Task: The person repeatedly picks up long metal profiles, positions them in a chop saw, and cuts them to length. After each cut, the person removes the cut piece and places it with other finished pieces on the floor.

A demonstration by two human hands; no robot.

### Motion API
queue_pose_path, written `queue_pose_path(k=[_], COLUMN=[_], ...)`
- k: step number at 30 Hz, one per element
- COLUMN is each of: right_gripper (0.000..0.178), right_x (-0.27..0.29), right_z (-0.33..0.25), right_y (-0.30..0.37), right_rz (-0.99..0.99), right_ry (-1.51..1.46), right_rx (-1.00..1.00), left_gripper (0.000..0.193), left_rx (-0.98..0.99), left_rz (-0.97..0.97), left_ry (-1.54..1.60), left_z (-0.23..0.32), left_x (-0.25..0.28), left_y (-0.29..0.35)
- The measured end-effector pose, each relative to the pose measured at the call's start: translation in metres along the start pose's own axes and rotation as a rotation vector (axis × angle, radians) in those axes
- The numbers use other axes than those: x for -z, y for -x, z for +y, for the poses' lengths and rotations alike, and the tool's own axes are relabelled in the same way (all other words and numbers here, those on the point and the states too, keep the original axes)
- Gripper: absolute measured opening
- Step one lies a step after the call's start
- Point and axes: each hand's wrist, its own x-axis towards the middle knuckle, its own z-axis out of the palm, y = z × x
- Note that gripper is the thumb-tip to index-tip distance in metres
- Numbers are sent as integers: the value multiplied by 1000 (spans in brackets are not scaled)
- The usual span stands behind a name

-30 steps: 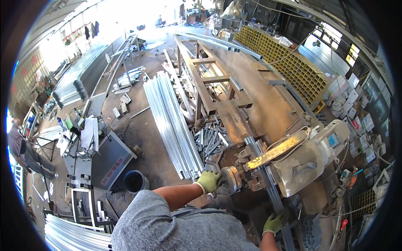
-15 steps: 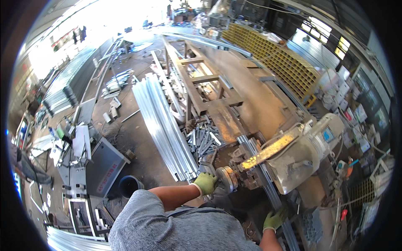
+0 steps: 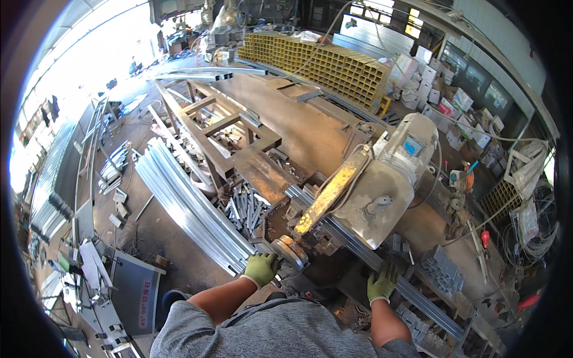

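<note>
My left hand, in a green-yellow work glove, is closed beside the round, orange-rimmed handwheel of a clamp; what its fingers grip cannot be made out. My right hand, gloved alike, is wrapped over a bundle of long grey metal tubes on their near side. These tubes run slantwise beneath the cut-off saw, a dusty grey machine with a worn yellow guard. Part of the bundle is hidden under the saw.
Long shiny metal profiles lie left of the saw, with a heap of short offcuts beside them. A rusty steel frame stands ahead. Stacked short tubes sit at right. Yellow-ended tubes are piled farther back.
The whole view has turned rightward, so the saw and tubes appear farther left. My right hand has slid forward along the tubes, closer to the saw. My left hand stays by the handwheel.
</note>
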Motion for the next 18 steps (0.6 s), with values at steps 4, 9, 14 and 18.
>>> queue_pose_path(k=[4,9,14,18], right_gripper=[84,88,87,84], right_x=[4,7,8,1], right_z=[-1,-2,-3,1], right_y=[-1,-2,-4,-5], right_rz=[-22,-102,-52,-40], right_ry=[16,7,24,27], right_rx=[4,-42,-1,8], left_gripper=[26,32,32,26], left_rx=[11,41,12,35], left_rz=[-52,-118,-78,-101], left_ry=[5,6,-19,3], left_z=[0,1,1,-2], left_x=[2,4,2,-4], left_y=[-2,-3,-3,-4])
